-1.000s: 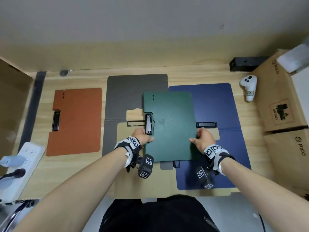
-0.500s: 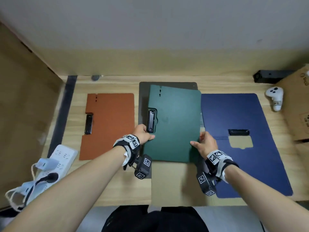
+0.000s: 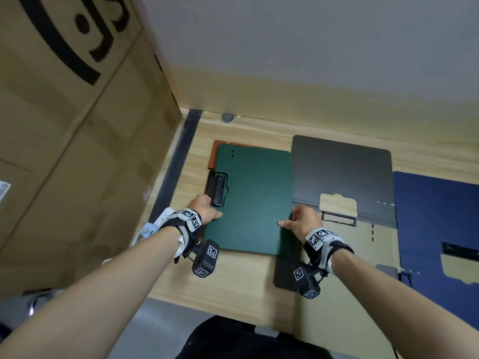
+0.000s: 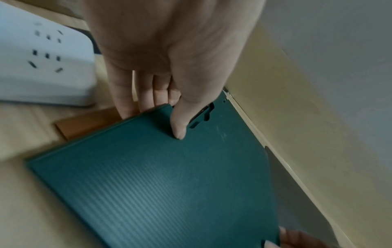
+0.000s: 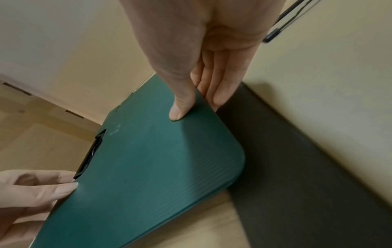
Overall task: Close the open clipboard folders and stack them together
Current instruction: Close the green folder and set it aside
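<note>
A closed green clipboard folder (image 3: 251,200) lies over the closed orange folder (image 3: 213,154), of which only the far-left edge shows. My left hand (image 3: 210,211) pinches the green folder's left edge just below its black clip (image 3: 217,190), thumb on top and fingers underneath. My right hand (image 3: 287,222) pinches the right edge the same way. In the left wrist view an orange folder corner (image 4: 84,124) sticks out under the green folder (image 4: 169,184). To the right lie an open grey folder (image 3: 339,177) and an open blue folder (image 3: 435,216).
A big cardboard box (image 3: 64,125) stands close on the left. A white power strip (image 4: 42,58) lies by my left wrist. The wall runs along the back of the wooden desk (image 3: 233,283). The grey folder's wire clip (image 3: 338,219) sits beside my right hand.
Both hands have carried the green folder leftwards, from over the grey and blue folders to over the orange one. The head view has swung left with it.
</note>
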The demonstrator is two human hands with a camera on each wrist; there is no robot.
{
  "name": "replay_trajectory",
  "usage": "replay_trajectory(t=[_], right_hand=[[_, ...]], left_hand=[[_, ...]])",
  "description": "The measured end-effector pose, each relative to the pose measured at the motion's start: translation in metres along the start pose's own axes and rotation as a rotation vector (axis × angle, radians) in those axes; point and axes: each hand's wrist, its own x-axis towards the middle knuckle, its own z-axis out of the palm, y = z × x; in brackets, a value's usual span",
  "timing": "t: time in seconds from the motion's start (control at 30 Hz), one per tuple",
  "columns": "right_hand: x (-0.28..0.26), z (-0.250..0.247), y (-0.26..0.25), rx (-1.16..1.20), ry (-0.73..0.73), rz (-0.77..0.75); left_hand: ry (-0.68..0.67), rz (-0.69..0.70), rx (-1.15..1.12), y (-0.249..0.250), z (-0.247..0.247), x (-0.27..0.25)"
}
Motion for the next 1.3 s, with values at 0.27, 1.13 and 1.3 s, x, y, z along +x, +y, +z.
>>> replay_trajectory(t=[0.27,1.13,1.3], right_hand=[[0.008,0.021,-0.030,-0.121,-0.023,0.002],[-0.012,0.006,-0.003,-0.290,0.015,-0.192],[-0.028,-0.032,0.061,-0.158,0.088,-0.103]], left_hand=[[0.150,0.070,0.094,-0.014,-0.010,0.016],[0.255,0.219,0.328,0.014,0.014,0.013],[0.215,0.534,0.376,0.054,0.052,-0.010]])
